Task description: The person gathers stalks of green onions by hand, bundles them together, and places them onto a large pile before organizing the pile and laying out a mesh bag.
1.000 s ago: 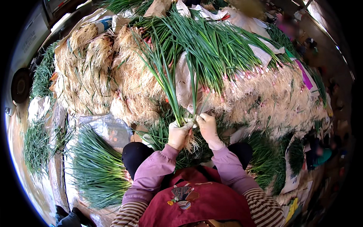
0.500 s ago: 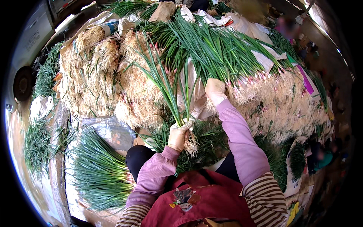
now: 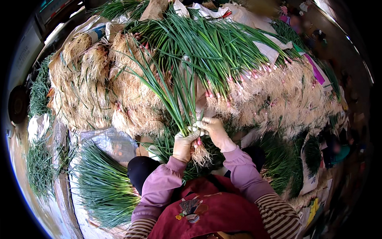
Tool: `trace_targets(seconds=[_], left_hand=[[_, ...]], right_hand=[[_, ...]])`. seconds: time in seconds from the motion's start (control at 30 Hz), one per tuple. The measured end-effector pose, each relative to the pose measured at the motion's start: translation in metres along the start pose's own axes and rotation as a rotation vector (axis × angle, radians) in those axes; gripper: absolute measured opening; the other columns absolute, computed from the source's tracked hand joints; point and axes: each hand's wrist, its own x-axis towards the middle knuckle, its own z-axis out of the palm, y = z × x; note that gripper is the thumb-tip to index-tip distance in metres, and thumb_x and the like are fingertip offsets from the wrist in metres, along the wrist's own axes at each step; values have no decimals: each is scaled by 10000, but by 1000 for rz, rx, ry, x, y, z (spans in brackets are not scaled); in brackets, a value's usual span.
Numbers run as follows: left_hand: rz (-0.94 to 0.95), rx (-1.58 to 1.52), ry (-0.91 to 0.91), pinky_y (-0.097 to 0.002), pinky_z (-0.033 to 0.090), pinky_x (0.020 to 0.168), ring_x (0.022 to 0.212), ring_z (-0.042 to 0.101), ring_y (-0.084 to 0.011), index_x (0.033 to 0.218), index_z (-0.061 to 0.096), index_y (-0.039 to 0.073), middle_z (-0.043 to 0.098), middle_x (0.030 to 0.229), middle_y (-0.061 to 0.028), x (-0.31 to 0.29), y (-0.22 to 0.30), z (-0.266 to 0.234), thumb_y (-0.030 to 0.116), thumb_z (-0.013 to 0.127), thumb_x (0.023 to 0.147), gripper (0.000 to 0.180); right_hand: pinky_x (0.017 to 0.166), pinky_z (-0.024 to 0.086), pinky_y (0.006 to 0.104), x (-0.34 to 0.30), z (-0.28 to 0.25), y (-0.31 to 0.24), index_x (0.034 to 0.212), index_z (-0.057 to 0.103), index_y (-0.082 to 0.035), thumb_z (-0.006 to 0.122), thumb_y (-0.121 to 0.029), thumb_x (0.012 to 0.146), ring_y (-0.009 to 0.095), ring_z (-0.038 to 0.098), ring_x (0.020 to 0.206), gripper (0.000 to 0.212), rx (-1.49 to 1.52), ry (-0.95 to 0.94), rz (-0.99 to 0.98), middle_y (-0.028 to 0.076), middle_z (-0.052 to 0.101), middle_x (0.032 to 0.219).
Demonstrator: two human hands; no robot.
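A small bunch of green onions (image 3: 170, 104) is in my gloved left hand (image 3: 184, 145), just in front of my lap. Its long green leaves fan up and away, while reddish bulbs and pale stringy roots (image 3: 201, 155) hang below the grip. My gloved right hand (image 3: 215, 132) meets the left one at the stalks, with thumb and fingers pinched on the bunch's right side. Exactly which stalks the right fingers hold is partly hidden. Beyond both hands lies a broad heap of green onions (image 3: 223, 51), bulbs and roots facing me.
At lower left rests a large sheaf of green onions (image 3: 105, 181) beside a clear plastic bag (image 3: 113, 145). Thick mats of dry-looking roots (image 3: 85, 87) cover the far left. Loose greens (image 3: 278, 159) lie to the right. A person in green (image 3: 338, 153) is at the far right.
My right hand has come back from the heap's near edge to the bunch, bringing stalks against it. My left hand keeps its hold. The whole view has shifted slightly.
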Motion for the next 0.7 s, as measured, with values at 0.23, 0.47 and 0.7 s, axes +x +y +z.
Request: trace_targets(seconds=[0.23,0.47,0.7], left_hand=[[228,75,105,-182,358,389,446,493,-81,824,565,18,598,645,-55,-8,8,-1,-15,610,812,57],[90,42,176,-161,319,361,429,470,-50,899,585,32,586,619,-33,-2,7,-11,123,598,863,99],[0,23,128,-182,328,327,375,457,-83,825,600,31,530,516,-26,0,12,0,126,599,858,100]], right_hand=[[697,465,434,-7,-20,29,873,630,-23,589,-168,767,369,607,766,185,-1403,194,-185,198,627,831],[682,499,327,9,-46,-97,1000,611,33,518,-120,885,186,639,753,213,-1125,643,-204,144,665,876],[604,485,412,58,-97,-82,963,655,-71,599,-246,779,328,615,627,260,-1545,639,-116,189,634,737]])
